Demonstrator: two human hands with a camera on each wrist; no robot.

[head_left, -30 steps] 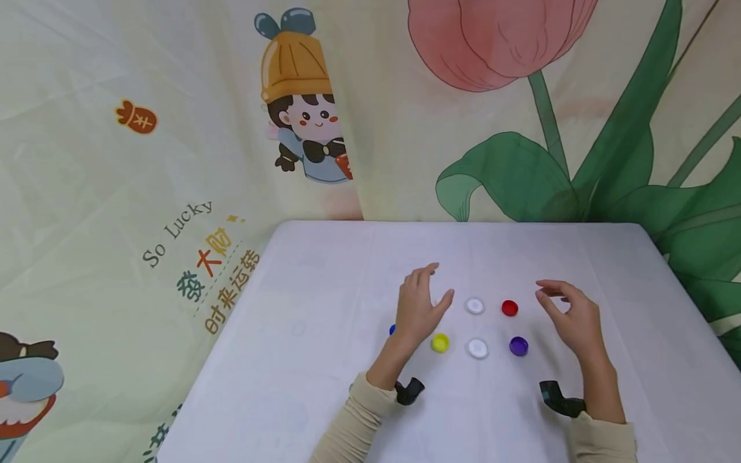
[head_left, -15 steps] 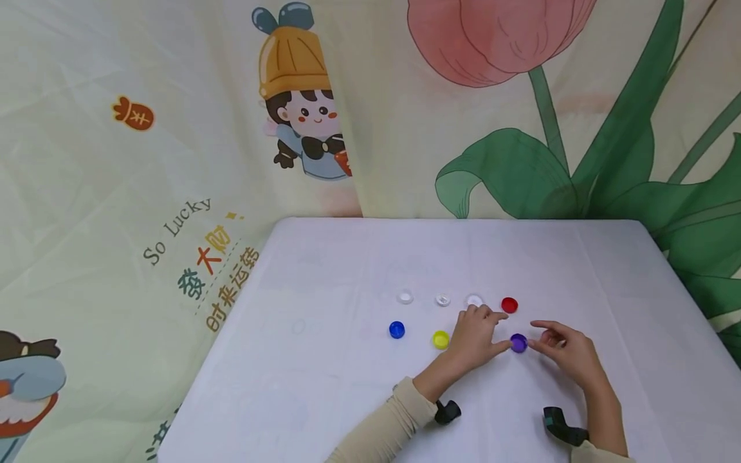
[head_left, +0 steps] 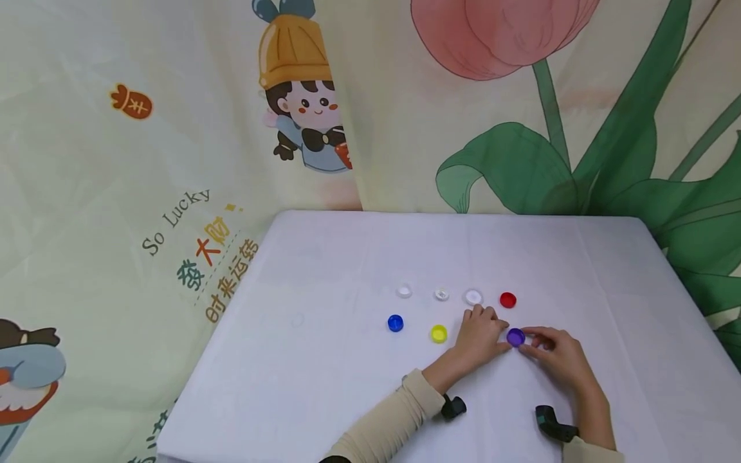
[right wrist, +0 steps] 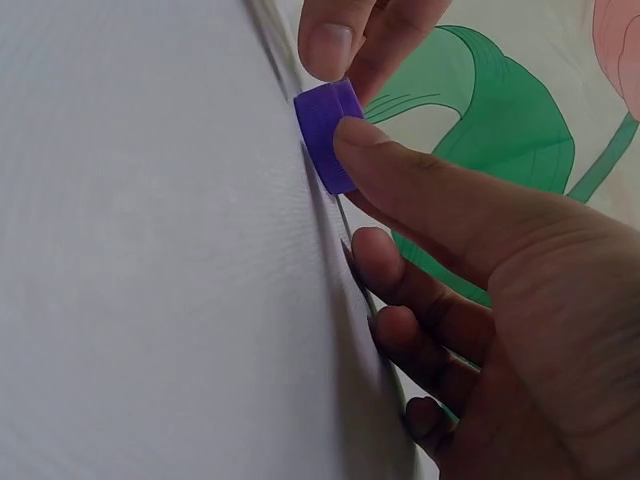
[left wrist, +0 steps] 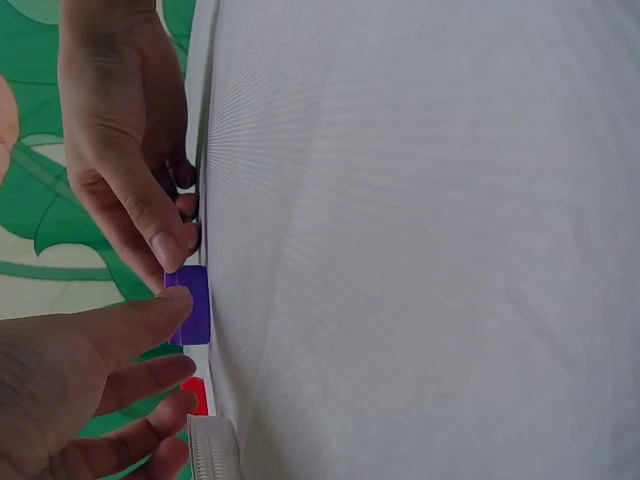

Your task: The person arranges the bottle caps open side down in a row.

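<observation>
A purple bottle cap (head_left: 516,337) lies on the white table, hollow side up, between both hands. My left hand (head_left: 477,337) has thumb and index finger at its left side; in the left wrist view the thumb overlaps the purple cap (left wrist: 196,310). From the other side my right hand (head_left: 558,355) pinches it, the thumb pressed on the purple cap (right wrist: 325,130) in the right wrist view. Just behind the hands lie a red cap (head_left: 507,300) and a white cap (head_left: 473,296). A ridged white cap (left wrist: 213,445) shows near the left fingers.
Left of the hands are a yellow cap (head_left: 439,334), a blue cap (head_left: 395,323), a small white cap (head_left: 442,294) and a clear-looking cap (head_left: 404,291). A white cloth covers the table (head_left: 324,386). A printed curtain (head_left: 393,128) hangs behind its back edge.
From above the caps, my left hand has come right and down, my right hand down and left, to the purple cap. The left hand now hides the nearer white cap; the head view has tilted slightly.
</observation>
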